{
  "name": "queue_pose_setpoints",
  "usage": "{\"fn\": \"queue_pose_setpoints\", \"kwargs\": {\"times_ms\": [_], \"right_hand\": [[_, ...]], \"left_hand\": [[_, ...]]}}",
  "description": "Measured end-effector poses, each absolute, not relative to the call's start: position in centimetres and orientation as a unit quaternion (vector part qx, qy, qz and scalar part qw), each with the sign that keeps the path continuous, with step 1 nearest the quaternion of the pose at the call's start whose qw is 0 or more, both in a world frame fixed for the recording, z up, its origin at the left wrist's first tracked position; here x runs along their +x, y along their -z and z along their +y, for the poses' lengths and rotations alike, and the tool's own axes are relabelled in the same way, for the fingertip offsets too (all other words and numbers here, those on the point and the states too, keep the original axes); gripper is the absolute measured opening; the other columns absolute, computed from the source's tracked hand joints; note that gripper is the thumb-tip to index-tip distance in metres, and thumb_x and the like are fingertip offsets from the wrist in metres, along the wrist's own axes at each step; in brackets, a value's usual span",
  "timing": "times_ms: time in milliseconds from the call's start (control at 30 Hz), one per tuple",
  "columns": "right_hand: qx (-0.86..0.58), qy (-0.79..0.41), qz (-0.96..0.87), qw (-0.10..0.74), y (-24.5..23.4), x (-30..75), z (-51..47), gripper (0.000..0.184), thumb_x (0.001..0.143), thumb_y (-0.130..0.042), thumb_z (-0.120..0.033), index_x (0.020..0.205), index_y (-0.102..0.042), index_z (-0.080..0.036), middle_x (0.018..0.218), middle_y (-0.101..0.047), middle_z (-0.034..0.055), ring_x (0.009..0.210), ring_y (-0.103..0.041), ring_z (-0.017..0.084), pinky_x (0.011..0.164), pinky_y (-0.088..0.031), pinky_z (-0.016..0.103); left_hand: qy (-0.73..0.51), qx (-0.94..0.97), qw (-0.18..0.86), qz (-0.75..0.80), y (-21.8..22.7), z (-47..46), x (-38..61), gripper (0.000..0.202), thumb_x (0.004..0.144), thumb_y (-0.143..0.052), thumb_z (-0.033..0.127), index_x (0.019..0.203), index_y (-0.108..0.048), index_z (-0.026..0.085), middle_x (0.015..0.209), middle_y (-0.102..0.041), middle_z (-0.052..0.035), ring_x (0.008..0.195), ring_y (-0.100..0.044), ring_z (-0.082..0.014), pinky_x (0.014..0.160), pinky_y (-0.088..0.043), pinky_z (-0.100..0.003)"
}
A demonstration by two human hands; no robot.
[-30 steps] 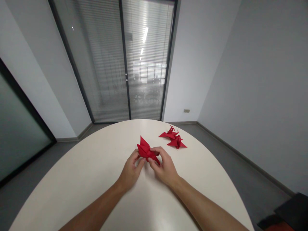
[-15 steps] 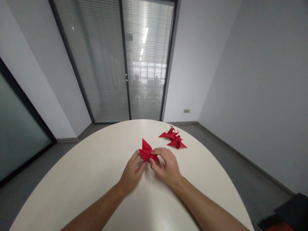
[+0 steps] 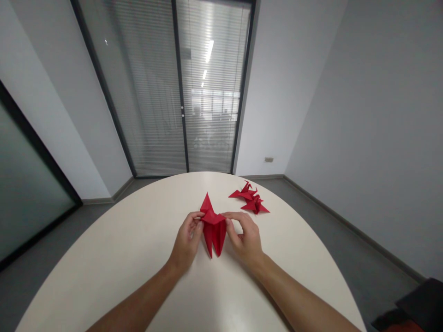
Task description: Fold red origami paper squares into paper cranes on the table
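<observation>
A partly folded red origami paper (image 3: 213, 221) is held between my two hands over the middle of the table. One pointed flap rises at its far side, and two long narrow points hang toward me with a slit between them. My left hand (image 3: 188, 237) pinches its left edge between thumb and fingers. At the right edge, the thumb and index finger of my right hand (image 3: 246, 235) are closed on the paper. Beyond my right hand sit several folded red paper cranes (image 3: 255, 204), bunched close together with wings spread.
The round white table (image 3: 138, 258) has its curved far edge near a glass partition with blinds (image 3: 152, 115). White walls stand to the right, with a small socket plate (image 3: 269, 160) low down. A dark object (image 3: 420, 304) lies at the lower right, beyond the table.
The red paper has been opened out and turned, so its two long points now show toward me. My hands have moved slightly apart to its left and right edges. The cranes stay put.
</observation>
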State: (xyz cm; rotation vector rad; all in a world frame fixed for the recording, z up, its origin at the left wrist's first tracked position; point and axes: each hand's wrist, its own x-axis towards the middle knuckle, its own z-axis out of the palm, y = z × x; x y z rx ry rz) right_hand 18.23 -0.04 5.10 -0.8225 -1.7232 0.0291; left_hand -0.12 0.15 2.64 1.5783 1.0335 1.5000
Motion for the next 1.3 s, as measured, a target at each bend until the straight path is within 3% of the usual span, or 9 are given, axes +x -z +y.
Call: {"fn": "queue_pose_setpoints", "kwargs": {"times_ms": [133,300,467,600,700,900,1300], "right_hand": [[-0.386,-0.043,-0.705,0.593,-4.5,18.3,0.2,0.012,0.096,-0.054,-0.021,0.099,-0.065,-0.024,0.091,-0.075,0.0057,0.085,-0.07,0.021,0.077,-0.056,0.037],[-0.382,-0.024,-0.719,0.58,-4.6,18.3,0.3,0.009,0.095,-0.056,-0.022,0.095,-0.065,-0.023,0.084,-0.075,0.0037,0.075,-0.07,0.019,0.069,-0.055,0.033],[-0.353,0.01,-0.755,0.553,-5.2,18.1,-0.1,0.008,0.093,-0.058,-0.019,0.092,-0.066,-0.022,0.082,-0.076,0.0025,0.069,-0.069,0.017,0.064,-0.053,0.031],[-0.357,0.02,-0.747,0.561,-5.7,18.1,-0.3,0.009,0.092,-0.059,-0.02,0.085,-0.065,-0.022,0.074,-0.073,0.0015,0.065,-0.068,0.017,0.061,-0.052,0.03],[-0.359,0.026,-0.744,0.564,-6.2,17.9,-0.6,0.008,0.089,-0.061,-0.019,0.083,-0.064,-0.023,0.071,-0.072,0.0007,0.062,-0.067,0.016,0.06,-0.051,0.03],[-0.356,0.038,-0.744,0.564,-6.9,17.7,-1.3,0.008,0.089,-0.06,-0.018,0.085,-0.064,-0.023,0.074,-0.073,0.0015,0.064,-0.067,0.017,0.061,-0.05,0.032],[-0.32,0.069,-0.789,0.521,-7.0,17.8,-1.5,0.007,0.09,-0.06,-0.017,0.09,-0.063,-0.023,0.077,-0.073,0.0025,0.069,-0.066,0.019,0.064,-0.047,0.034]], "left_hand": [[-0.562,0.611,0.401,0.388,-2.5,-0.2,0.1,0.036,0.092,-0.059,0.035,0.123,-0.05,0.019,0.113,-0.066,-0.0103,0.105,-0.064,-0.0232,0.095,-0.05,-0.04],[-0.528,0.66,0.337,0.415,-2.1,-0.3,0.8,0.061,0.08,-0.073,0.024,0.133,-0.042,0.022,0.127,-0.061,-0.0116,0.112,-0.063,-0.0238,0.101,-0.048,-0.044],[-0.548,0.653,0.272,0.446,-2.5,-0.1,0.7,0.057,0.086,-0.066,0.026,0.136,-0.038,0.022,0.126,-0.06,-0.012,0.107,-0.065,-0.0229,0.095,-0.052,-0.044],[-0.588,0.664,0.077,0.455,-3.1,-0.1,0.4,0.054,0.083,-0.069,0.024,0.131,-0.043,0.023,0.137,-0.051,-0.0139,0.123,-0.054,-0.0278,0.098,-0.05,-0.046],[-0.568,0.699,-0.004,0.435,-3.9,-0.2,0.4,0.043,0.086,-0.067,0.023,0.123,-0.048,0.022,0.124,-0.059,-0.0118,0.118,-0.057,-0.0273,0.099,-0.048,-0.046],[-0.541,0.713,0.015,0.445,-5.9,-0.6,0.6,0.017,0.091,-0.057,0.019,0.107,-0.056,0.024,0.11,-0.066,-0.0066,0.105,-0.062,-0.0234,0.094,-0.049,-0.041],[-0.514,0.712,0.032,0.477,-8.2,-0.6,0.5,0.012,0.083,-0.055,0.012,0.088,-0.059,0.023,0.098,-0.067,-0.0038,0.095,-0.061,-0.023,0.085,-0.046,-0.035]]}}
